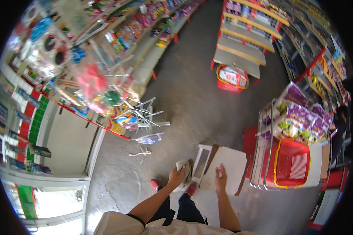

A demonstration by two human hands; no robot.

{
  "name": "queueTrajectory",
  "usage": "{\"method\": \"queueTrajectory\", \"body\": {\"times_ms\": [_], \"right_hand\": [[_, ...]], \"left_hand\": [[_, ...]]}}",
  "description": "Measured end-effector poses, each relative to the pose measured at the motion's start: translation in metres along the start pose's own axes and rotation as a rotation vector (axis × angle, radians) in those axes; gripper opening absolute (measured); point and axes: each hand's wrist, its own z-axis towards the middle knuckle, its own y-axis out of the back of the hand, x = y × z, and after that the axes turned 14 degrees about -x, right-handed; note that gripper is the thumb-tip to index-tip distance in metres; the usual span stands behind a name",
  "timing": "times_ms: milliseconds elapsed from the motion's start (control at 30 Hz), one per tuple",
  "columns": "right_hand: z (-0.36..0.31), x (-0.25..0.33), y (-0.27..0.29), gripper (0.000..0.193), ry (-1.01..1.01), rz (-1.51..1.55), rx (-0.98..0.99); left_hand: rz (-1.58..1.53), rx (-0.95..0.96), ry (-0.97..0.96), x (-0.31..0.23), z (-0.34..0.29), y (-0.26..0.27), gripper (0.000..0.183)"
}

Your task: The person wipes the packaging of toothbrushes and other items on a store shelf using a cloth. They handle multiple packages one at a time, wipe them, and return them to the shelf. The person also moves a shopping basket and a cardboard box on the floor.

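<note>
My left hand [176, 177] is closed at the edge of a soft-looking grey-beige bundle [188, 170], perhaps a cloth; a pale flat part shows by my fingertips. Over a low stool-like piece [229, 162] with a pale top and brown edges, I hold my right hand [221, 179] with its fingers curled. A small light patch shows at those fingertips, too small to name. Whether this hand touches the pale top I cannot tell. A white frame [202, 162] stands along the left side of the top, close to the bundle.
To the right, a wire rack [262, 156] carries purple packages [302, 117] and a red basket [280, 172] with a yellow rim. Another red basket [227, 84] stands before the shelf unit [239, 51]. Hanging goods and white strips [145, 113] crowd the left; a string [141, 154] lies on the floor.
</note>
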Motion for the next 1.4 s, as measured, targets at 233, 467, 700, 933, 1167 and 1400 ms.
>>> {"method": "queueTrajectory", "body": {"times_ms": [233,467,700,933,1167,1400], "right_hand": [[-0.096,0.151,-0.133,0.045,0.095,0.281,0.407],[-0.124,0.282,-0.239,0.049,0.176,0.397,0.575],[-0.079,0.414,-0.324,0.046,0.262,0.626,0.523],[-0.007,0.526,-0.435,0.032,0.393,0.456,0.801],[0.013,0.536,-0.501,0.025,0.674,0.196,0.851],[0.067,0.515,-0.612,0.031,1.184,-0.066,1.045]], "left_hand": [[-0.239,-0.123,-0.036,-0.02,-0.021,0.154,0.064],[-0.338,-0.381,-0.019,0.021,0.022,0.29,0.061],[-0.222,-0.387,0.024,0.014,0.055,0.392,0.043],[-0.327,-0.576,-0.201,-0.015,0.115,0.422,0.046],[-0.465,-1.091,0.09,-0.048,0.192,0.423,0.05],[-0.099,-0.954,0.056,-0.099,0.223,0.42,0.071]]}}
